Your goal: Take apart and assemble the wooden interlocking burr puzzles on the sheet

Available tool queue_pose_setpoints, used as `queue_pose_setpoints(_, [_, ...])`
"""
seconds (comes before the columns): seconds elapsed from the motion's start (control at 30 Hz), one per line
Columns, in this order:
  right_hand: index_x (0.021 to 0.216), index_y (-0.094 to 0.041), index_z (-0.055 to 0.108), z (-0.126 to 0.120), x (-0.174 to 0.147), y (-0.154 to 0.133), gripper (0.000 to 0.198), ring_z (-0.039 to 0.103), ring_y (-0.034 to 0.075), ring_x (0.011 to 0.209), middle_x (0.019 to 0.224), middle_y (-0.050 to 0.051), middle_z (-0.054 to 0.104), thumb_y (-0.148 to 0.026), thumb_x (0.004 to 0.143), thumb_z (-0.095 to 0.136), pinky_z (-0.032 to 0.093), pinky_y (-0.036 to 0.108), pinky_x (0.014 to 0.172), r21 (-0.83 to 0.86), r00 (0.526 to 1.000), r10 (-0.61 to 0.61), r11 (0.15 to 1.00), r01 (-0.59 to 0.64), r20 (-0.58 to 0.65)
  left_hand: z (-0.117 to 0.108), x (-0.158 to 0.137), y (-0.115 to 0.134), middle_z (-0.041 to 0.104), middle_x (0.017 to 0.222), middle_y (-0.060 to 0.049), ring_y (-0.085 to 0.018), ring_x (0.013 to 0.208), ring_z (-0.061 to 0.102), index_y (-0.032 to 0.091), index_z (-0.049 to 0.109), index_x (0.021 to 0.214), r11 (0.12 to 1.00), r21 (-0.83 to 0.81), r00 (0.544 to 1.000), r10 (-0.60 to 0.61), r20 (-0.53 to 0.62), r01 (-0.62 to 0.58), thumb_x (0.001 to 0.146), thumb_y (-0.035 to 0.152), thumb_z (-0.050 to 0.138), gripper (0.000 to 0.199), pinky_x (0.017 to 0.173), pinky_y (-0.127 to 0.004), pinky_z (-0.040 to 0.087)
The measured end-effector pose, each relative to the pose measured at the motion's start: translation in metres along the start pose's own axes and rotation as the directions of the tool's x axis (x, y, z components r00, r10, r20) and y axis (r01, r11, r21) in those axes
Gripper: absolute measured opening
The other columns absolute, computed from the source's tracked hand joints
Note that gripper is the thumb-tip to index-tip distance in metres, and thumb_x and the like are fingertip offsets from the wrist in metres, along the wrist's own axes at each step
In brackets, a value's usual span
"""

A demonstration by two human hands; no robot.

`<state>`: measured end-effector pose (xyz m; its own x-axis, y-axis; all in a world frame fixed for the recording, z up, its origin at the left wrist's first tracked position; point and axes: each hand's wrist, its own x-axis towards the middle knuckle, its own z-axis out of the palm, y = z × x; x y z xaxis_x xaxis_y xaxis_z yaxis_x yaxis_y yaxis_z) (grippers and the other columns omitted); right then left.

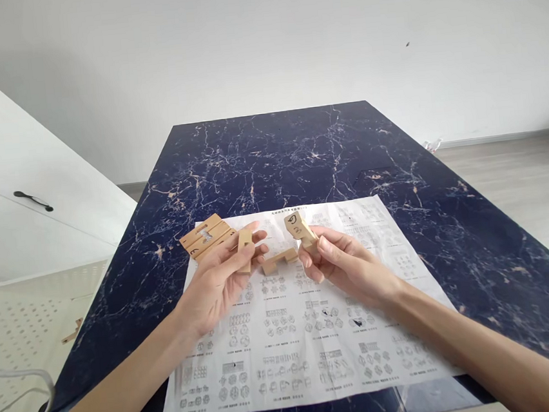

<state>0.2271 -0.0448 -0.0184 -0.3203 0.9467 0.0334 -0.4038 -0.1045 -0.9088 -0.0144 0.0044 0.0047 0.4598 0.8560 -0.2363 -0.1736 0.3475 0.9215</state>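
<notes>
My left hand (216, 277) pinches a small notched wooden puzzle piece (245, 240) upright between thumb and fingers. In my right hand (345, 257) are wooden puzzle pieces (298, 226) held together, with dark handwritten marks on their ends; how many is hard to tell. Between the hands, another notched wooden piece (279, 259) lies on the printed instruction sheet (277, 335). A wooden box or panel (208, 235) with grooves and marks lies just beyond my left hand, which partly hides it. The sheet carries rows of small line drawings.
The sheet lies on a dark blue marble-patterned table (270, 161). To the left stand a white cabinet with a black handle (34, 200) and a perforated cream surface (26, 307), with a small wooden piece (73, 331) on it and a white cable (19, 373).
</notes>
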Motion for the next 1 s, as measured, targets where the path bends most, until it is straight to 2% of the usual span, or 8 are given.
queue_pose_setpoints(0.1, [0.119,-0.028,0.075,0.0,-0.001,0.0,0.035,0.053,0.015,0.067,0.089,0.001,0.067,-0.059,0.103,0.07,0.047,0.034,0.071,0.005,1.0,0.011,1.0,-0.011,0.001,0.0,0.0,0.001,0.073,0.144,-0.009,-0.029,0.134,0.069,0.022,0.077,0.131,0.998,-0.056,0.998,-0.017,0.062,0.021,0.104,0.021,0.065,0.03,0.121,-0.049,0.055])
queue_pose_setpoints(0.27, [0.124,-0.029,0.076,0.001,-0.002,0.0,0.034,0.053,0.014,0.067,0.088,0.001,0.067,-0.056,0.105,0.069,0.047,0.033,0.07,0.007,1.0,-0.002,1.0,0.002,-0.001,0.006,-0.002,0.003,0.067,0.153,-0.014,-0.033,0.13,0.072,0.018,0.076,0.133,0.97,-0.226,0.976,-0.037,0.214,0.086,0.109,0.022,0.06,0.029,0.113,-0.051,0.058])
queue_pose_setpoints(0.43, [0.127,-0.029,0.074,-0.001,-0.002,0.001,0.033,0.055,0.013,0.066,0.089,0.0,0.07,-0.053,0.103,0.072,0.048,0.032,0.068,-0.067,0.996,-0.059,0.996,0.054,-0.064,0.007,-0.005,0.001,0.077,0.13,-0.017,-0.023,0.098,0.077,0.016,0.068,0.143,0.988,-0.088,0.954,-0.097,0.285,0.127,0.111,0.033,0.06,0.037,0.079,-0.033,0.065])
queue_pose_setpoints(0.53, [0.129,-0.027,0.073,-0.001,-0.002,0.0,0.032,0.056,0.014,0.066,0.086,0.0,0.071,-0.047,0.104,0.072,0.05,0.032,0.068,-0.215,0.992,-0.105,0.973,0.089,-0.064,0.009,-0.007,-0.001,0.076,0.116,-0.014,-0.018,0.076,0.07,0.018,0.067,0.14,0.985,0.051,0.936,-0.175,0.304,0.168,0.111,0.039,0.058,0.037,0.059,-0.029,0.058])
queue_pose_setpoints(0.6, [0.128,-0.026,0.073,0.002,-0.003,-0.001,0.029,0.059,0.014,0.067,0.087,0.001,0.072,-0.043,0.104,0.071,0.051,0.032,0.067,-0.322,0.992,-0.12,0.942,0.099,-0.045,0.011,-0.008,-0.001,0.072,0.104,-0.009,-0.012,0.063,0.059,0.018,0.069,0.129,0.971,0.08,0.91,-0.237,0.341,0.223,0.113,0.04,0.053,0.032,0.054,-0.027,0.05])
queue_pose_setpoints(0.73, [0.128,-0.024,0.071,0.01,-0.005,-0.003,0.027,0.066,0.017,0.076,0.099,0.005,0.077,-0.038,0.105,0.068,0.055,0.035,0.071,-0.498,0.985,-0.171,0.854,0.15,0.004,0.013,-0.01,0.002,0.053,0.084,0.001,-0.007,0.06,0.038,0.016,0.065,0.097,0.947,0.044,0.841,-0.305,0.447,0.319,0.112,0.033,0.052,0.026,0.06,-0.025,0.038])
queue_pose_setpoints(0.8, [0.129,-0.024,0.068,0.012,-0.006,-0.001,0.028,0.067,0.018,0.078,0.103,0.006,0.078,-0.037,0.105,0.067,0.056,0.035,0.072,-0.551,0.98,-0.196,0.817,0.173,0.019,0.013,-0.012,0.003,0.047,0.084,0.002,-0.008,0.063,0.035,0.016,0.062,0.095,0.948,0.028,0.814,-0.287,0.504,0.317,0.109,0.027,0.058,0.018,0.063,-0.026,0.037])
queue_pose_setpoints(1.0, [0.115,-0.023,0.065,0.011,-0.008,0.009,0.021,0.069,0.018,0.078,0.091,0.003,0.075,-0.038,0.103,0.073,0.055,0.034,0.068,-0.617,0.954,-0.292,0.765,0.185,-0.075,0.014,-0.014,-0.003,0.055,0.098,-0.004,-0.01,0.073,0.055,0.013,0.069,0.106,0.973,0.011,0.826,-0.201,0.526,0.231,0.112,0.032,0.057,0.023,0.068,-0.028,0.041])
